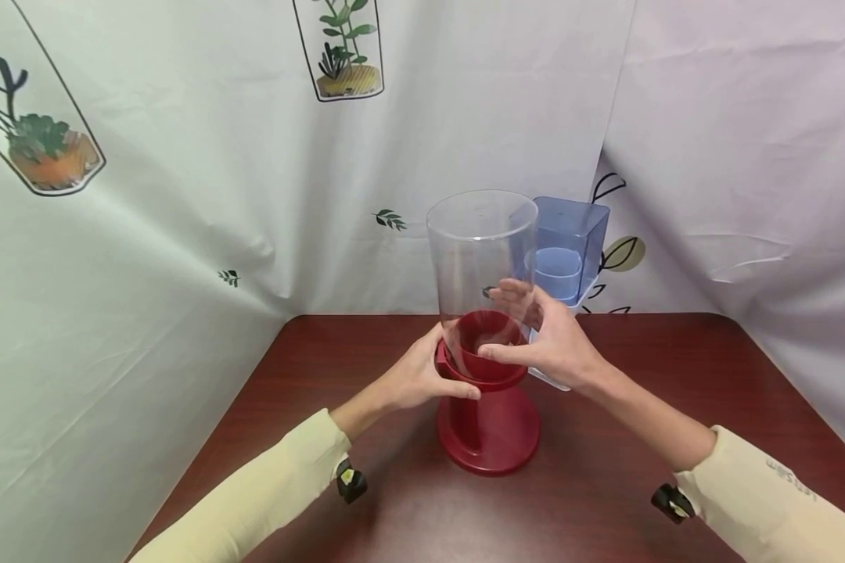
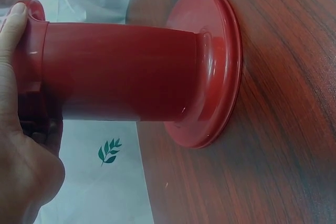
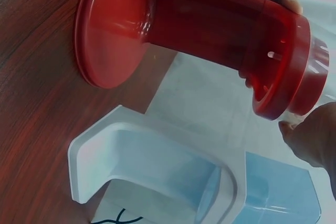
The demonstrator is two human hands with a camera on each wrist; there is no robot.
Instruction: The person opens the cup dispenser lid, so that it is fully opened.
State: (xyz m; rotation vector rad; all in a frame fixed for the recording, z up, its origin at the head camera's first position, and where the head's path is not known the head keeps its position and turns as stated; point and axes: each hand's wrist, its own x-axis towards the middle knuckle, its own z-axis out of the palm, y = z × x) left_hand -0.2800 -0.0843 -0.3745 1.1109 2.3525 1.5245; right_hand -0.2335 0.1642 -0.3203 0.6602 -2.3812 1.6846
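A red stand (image 1: 489,438) with a round base stands upright on the table. A tall clear cylinder (image 1: 475,258), open at the top, sits in the stand's upper ring, and a red cup-shaped part (image 1: 489,367) shows at its lower end. My left hand (image 1: 426,374) grips the stand's ring from the left, thumb across the front; its other fingers are mostly hidden behind. My right hand (image 1: 552,340) holds the clear cylinder's lower part from the right, thumb in front and fingers curved round the far side. In the right wrist view the red stand (image 3: 199,19) appears sideways.
Behind my right hand stands a blue see-through square container (image 1: 570,223) on a white stand (image 3: 157,140), close to the red one. The dark red-brown table (image 1: 366,508) meets a printed white cloth (image 1: 218,156) at the back and sides.
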